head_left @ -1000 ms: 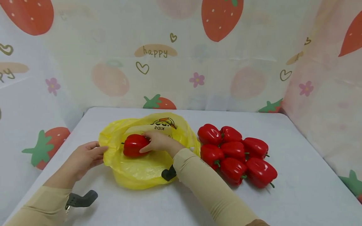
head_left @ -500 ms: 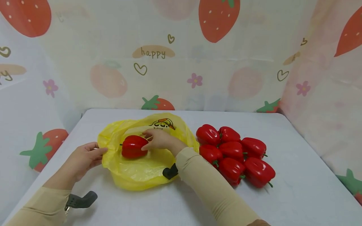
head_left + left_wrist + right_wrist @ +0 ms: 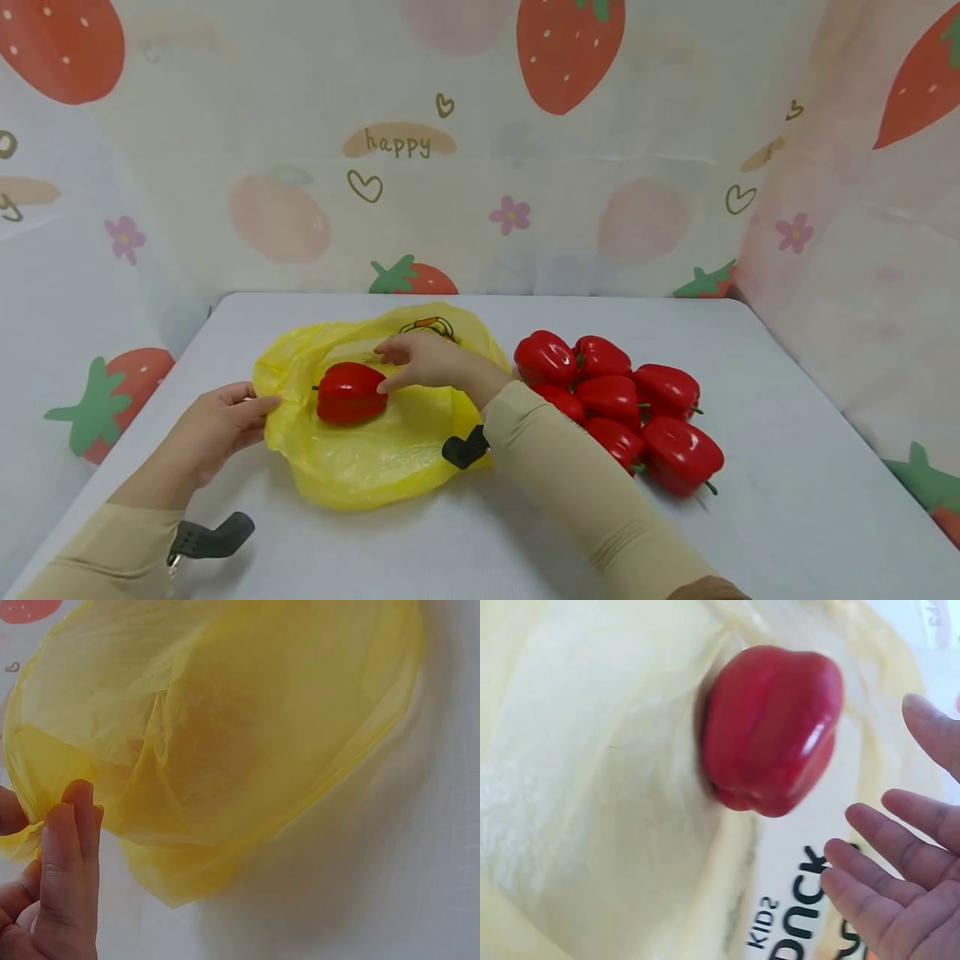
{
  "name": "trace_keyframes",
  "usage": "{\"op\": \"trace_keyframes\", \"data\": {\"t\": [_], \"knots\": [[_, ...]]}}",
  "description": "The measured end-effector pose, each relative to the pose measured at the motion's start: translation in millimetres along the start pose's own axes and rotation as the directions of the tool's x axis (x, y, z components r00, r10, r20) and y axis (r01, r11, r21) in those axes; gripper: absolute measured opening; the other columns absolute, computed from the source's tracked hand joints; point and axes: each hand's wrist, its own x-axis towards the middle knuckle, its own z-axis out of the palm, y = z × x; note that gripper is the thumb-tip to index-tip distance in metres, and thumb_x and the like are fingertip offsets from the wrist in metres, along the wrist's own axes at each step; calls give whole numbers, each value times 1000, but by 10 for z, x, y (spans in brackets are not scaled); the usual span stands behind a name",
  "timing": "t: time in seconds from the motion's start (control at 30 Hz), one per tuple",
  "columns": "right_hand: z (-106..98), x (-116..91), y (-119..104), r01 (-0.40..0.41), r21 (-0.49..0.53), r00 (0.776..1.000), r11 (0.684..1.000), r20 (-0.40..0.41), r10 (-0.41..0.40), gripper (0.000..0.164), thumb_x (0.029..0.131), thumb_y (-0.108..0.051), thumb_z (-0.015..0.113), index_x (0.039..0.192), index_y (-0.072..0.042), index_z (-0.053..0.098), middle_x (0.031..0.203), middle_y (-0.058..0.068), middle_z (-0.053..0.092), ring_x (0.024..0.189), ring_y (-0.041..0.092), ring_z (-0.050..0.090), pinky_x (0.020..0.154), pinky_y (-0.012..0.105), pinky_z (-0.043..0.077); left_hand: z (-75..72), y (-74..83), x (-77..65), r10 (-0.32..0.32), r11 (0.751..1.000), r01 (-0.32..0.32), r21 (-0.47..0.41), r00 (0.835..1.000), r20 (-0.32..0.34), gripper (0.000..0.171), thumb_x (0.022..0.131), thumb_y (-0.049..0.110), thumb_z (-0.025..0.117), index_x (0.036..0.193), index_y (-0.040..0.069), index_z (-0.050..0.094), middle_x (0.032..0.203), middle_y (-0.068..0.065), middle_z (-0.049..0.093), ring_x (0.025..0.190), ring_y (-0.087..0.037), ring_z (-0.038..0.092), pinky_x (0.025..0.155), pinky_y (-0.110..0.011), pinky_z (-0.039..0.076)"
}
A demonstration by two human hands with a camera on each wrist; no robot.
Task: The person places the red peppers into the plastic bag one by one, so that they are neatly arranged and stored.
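A yellow plastic bag [image 3: 360, 483] lies spread open on the table, printed lettering on its inner far side. Inside it rests one red bell pepper [image 3: 350, 393], stem to the left. My left hand [image 3: 221, 429] pinches the bag's left edge between thumb and fingers, as the left wrist view also shows with the fingers [image 3: 61, 855] on the yellow film. My right hand [image 3: 431, 362] is over the bag, just right of the pepper. In the right wrist view its fingers [image 3: 900, 855] are spread and apart from the pepper, holding nothing.
Several red bell peppers [image 3: 609, 398] sit in a cluster on the white table [image 3: 787, 500], right of the bag and partly behind my right forearm. A printed fabric wall [image 3: 570, 167] stands along the back and sides.
My right hand has let go of the pepper in the bag and drawn away to the right. My left hand keeps its pinch on the bag edge.
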Motion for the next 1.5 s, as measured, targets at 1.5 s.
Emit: {"op": "trace_keyframes", "data": {"t": [1.5], "knots": [[-1140, -1411, 472, -51, 28, 985, 998, -166, 55, 49, 83, -26, 67, 128, -14, 51, 125, 4, 55, 118, 24, 48, 99, 40, 40, 9, 40, -11, -2, 1000, 2, 24, 1000, -19, 65, 87, 45, 56, 130, -1, 41, 117, -13, 53, 89, -13, 59, 79, -23, 51]]}}
